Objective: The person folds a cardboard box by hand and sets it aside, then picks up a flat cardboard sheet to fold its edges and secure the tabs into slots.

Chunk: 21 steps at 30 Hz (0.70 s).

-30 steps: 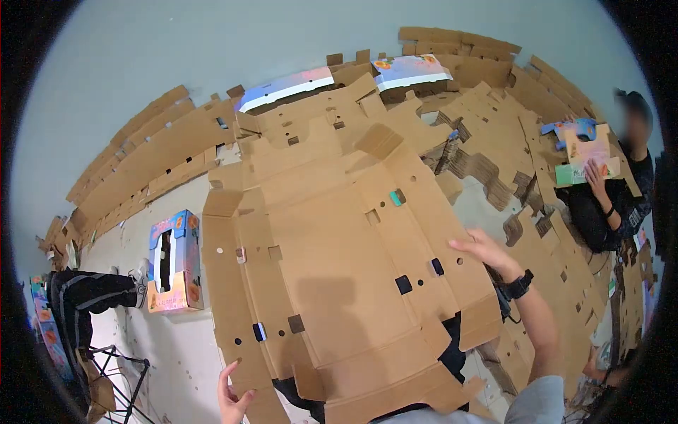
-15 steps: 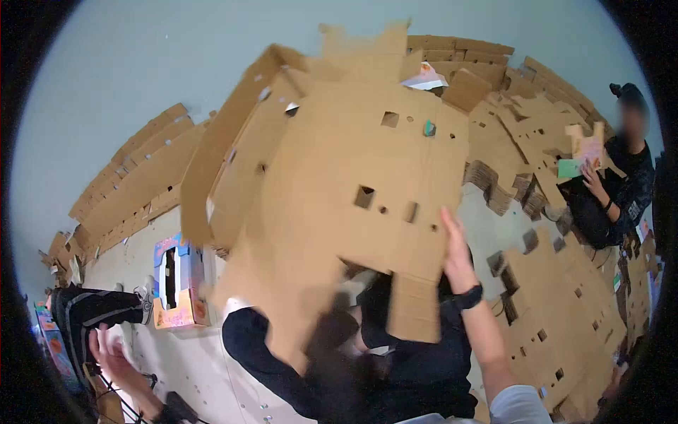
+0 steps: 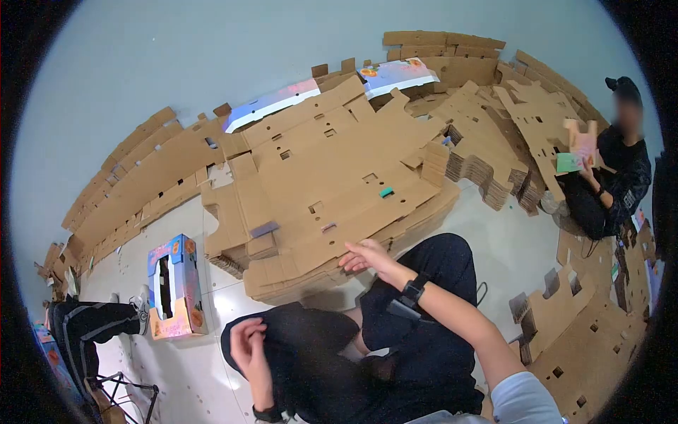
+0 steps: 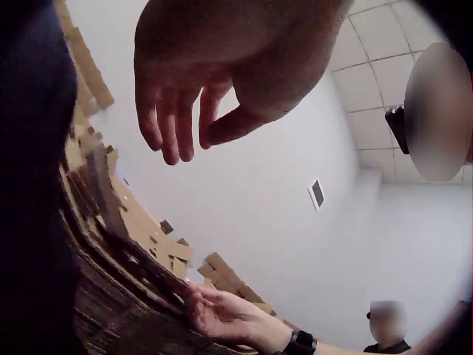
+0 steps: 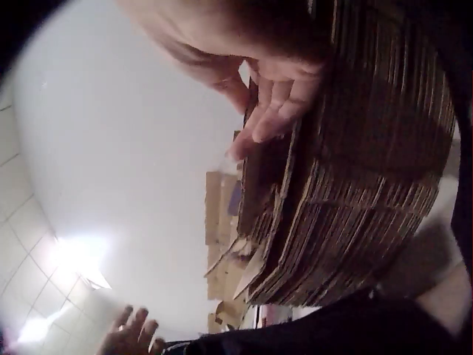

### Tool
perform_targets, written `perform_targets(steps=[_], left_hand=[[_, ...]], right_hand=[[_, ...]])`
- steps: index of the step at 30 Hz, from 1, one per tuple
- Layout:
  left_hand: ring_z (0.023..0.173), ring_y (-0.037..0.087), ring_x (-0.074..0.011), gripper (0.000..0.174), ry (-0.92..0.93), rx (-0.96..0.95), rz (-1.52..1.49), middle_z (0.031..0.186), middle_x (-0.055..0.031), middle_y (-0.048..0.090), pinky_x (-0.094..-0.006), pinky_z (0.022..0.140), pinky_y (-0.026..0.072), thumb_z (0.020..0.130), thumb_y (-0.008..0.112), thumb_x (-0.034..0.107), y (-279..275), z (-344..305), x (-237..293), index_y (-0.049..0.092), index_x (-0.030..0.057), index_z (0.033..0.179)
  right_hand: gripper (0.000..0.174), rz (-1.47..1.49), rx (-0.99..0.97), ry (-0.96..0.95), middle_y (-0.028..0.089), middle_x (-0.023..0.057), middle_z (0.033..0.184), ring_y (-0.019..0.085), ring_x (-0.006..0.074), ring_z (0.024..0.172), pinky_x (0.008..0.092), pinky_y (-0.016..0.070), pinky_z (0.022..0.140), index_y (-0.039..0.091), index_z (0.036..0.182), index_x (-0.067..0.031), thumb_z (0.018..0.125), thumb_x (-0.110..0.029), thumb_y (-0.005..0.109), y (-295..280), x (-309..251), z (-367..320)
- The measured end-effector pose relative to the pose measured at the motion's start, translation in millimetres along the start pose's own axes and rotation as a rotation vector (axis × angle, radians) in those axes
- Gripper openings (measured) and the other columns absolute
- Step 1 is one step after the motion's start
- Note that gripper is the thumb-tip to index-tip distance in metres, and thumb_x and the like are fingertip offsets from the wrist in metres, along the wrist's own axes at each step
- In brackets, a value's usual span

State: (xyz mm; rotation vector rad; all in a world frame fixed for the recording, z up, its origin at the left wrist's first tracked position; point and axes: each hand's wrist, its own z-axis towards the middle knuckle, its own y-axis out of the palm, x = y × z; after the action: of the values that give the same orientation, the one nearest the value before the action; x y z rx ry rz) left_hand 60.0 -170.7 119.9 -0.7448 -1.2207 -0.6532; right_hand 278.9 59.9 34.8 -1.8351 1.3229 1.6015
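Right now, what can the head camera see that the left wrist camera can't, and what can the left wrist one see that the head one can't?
Only the head view: the colourful box on the floor and a striped trouser leg.
Only the left wrist view: the tiled ceiling and a small dark panel in a white frame on the wall.
Both: the left hand, the right hand and the cardboard stack.
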Motion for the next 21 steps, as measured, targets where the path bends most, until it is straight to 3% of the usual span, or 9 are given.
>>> perform_targets(steps=[2, 3, 6, 10, 12, 15, 16, 19, 21], left_hand=[[0.089, 0.054, -0.0132, 0.02, 0.095, -0.067, 0.143, 0.097, -0.0068, 0.059, -0.0236, 0.079, 0.0413, 0.08, 0.051, -0.003, 31, 15, 5, 0.054, -0.0002, 0.101], [0.09, 0.054, -0.0191, 0.024, 0.154, -0.102, 0.286, 0.095, -0.0093, 0.058, -0.0279, 0.083, 0.041, 0.077, 0.054, -0.003, 46, 23, 16, 0.055, -0.0005, 0.1], [0.113, 0.045, -0.0341, 0.039, 0.394, -0.22, 0.595, 0.118, -0.0182, 0.048, -0.0418, 0.098, 0.0335, 0.074, 0.059, 0.002, 72, 53, -1, 0.051, 0.0018, 0.112], [0.126, 0.033, -0.0353, 0.054, 0.424, -0.255, 0.984, 0.132, -0.0188, 0.038, -0.0487, 0.104, 0.0258, 0.074, 0.062, 0.011, 77, 68, -48, 0.044, 0.0048, 0.124], [0.13, 0.027, -0.0356, 0.067, 0.267, -0.402, 1.045, 0.139, -0.0184, 0.03, -0.0478, 0.105, 0.0224, 0.073, 0.066, 0.015, 67, 67, -80, 0.035, 0.0075, 0.133], [0.129, 0.028, -0.0367, 0.074, 0.266, -0.401, 1.113, 0.138, -0.0209, 0.03, -0.0488, 0.104, 0.0231, 0.072, 0.069, 0.019, 73, 63, -83, 0.032, 0.0065, 0.135], [0.128, 0.028, -0.0369, 0.075, 0.261, -0.373, 1.14, 0.138, -0.0213, 0.03, -0.0492, 0.104, 0.023, 0.071, 0.069, 0.02, 76, 64, -83, 0.031, 0.006, 0.135], [0.128, 0.029, -0.0364, 0.077, 0.235, -0.336, 1.217, 0.139, -0.0213, 0.03, -0.0501, 0.104, 0.0237, 0.072, 0.069, 0.02, 87, 64, -82, 0.03, 0.0056, 0.137], [0.128, 0.029, -0.0369, 0.077, 0.255, -0.324, 1.207, 0.138, -0.0215, 0.031, -0.0489, 0.103, 0.0252, 0.072, 0.069, 0.02, 92, 61, -80, 0.03, 0.0052, 0.137]], right_hand=[[0.039, 0.001, -0.013, 0.014, 0.068, 0.0136, 0.084, 0.065, 0.0147, 0.071, 0.023, 0.0501, 0.062, 0.057, 0.095, 0.0014, 0.092, -0.037, 0.05, 16, 0, 4], [0.04, 0.009, -0.033, 0.009, 0.068, 0.0137, 0.082, 0.065, 0.0153, 0.068, 0.0228, 0.05, 0.06, 0.058, 0.093, 0.0009, 0.091, -0.038, 0.052, 27, -1, 5], [0.043, 0.016, -0.032, -0.03, 0.067, 0.0149, 0.079, 0.065, 0.0163, 0.061, 0.0222, 0.0495, 0.054, 0.059, 0.092, 0.0008, 0.09, -0.041, 0.052, 36, 10, 12], [0.046, -0.102, -0.241, 0.114, 0.067, 0.0156, 0.079, 0.064, 0.0153, 0.058, 0.0219, 0.0482, 0.052, 0.061, 0.098, 0.0025, 0.092, -0.041, 0.048, 5, 14, 3], [0.042, -0.491, -0.462, 0.189, 0.068, 0.0131, 0.08, 0.064, 0.0149, 0.059, 0.0228, 0.0486, 0.055, 0.062, 0.102, 0.0002, 0.093, -0.038, 0.045, -11, -13, -13], [0.028, -0.331, -0.334, -0.211, 0.065, 0.0065, 0.086, 0.059, 0.0098, 0.071, 0.0242, 0.0483, 0.067, 0.062, 0.099, -0.0036, 0.092, -0.026, 0.047, -45, -73, -27], [0.027, -0.593, -0.233, -0.566, 0.064, 0.0043, 0.086, 0.058, 0.0112, 0.073, 0.0265, 0.0485, 0.069, 0.061, 0.102, -0.0022, 0.093, -0.024, 0.047, -75, -79, -12], [0.032, -1.098, 0.313, -0.322, 0.065, 0.0054, 0.096, 0.058, 0.0166, 0.093, 0.0319, 0.0448, 0.084, 0.06, 0.11, -0.0069, 0.091, -0.03, 0.051, -143, -119, -24], [0.042, -1.389, 0.137, -0.275, 0.045, 0.0134, 0.133, 0.043, 0.024, 0.121, 0.0345, 0.0334, 0.1, 0.053, 0.124, -0.0112, 0.093, -0.039, 0.046, -236, -79, -16]])
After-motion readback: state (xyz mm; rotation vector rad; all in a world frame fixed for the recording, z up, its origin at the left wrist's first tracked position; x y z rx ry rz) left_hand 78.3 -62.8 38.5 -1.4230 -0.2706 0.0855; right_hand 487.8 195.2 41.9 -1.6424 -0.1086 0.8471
